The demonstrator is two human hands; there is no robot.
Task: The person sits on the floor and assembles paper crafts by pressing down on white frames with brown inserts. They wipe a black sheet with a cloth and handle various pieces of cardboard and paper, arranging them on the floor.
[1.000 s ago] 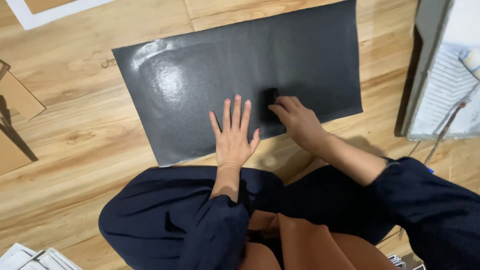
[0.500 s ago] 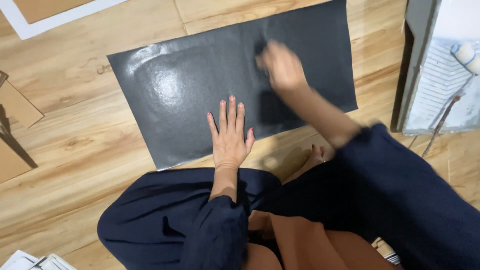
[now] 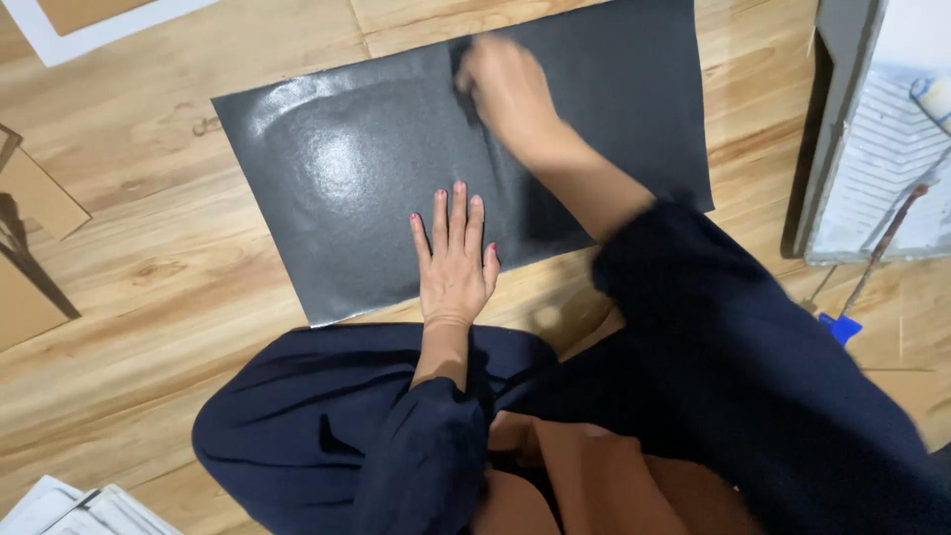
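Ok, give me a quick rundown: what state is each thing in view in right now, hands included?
Black sheet: lying flat on the wooden floor, glossy, slightly rippled.
Left hand: flat, fingers spread, pressing the sheet's near edge.
Right hand: blurred, on the sheet near its far edge; cannot tell its grip.
Paint tray: on the floor at right, a roller handle resting across it.
Cardboard pieces: lying flat at left.
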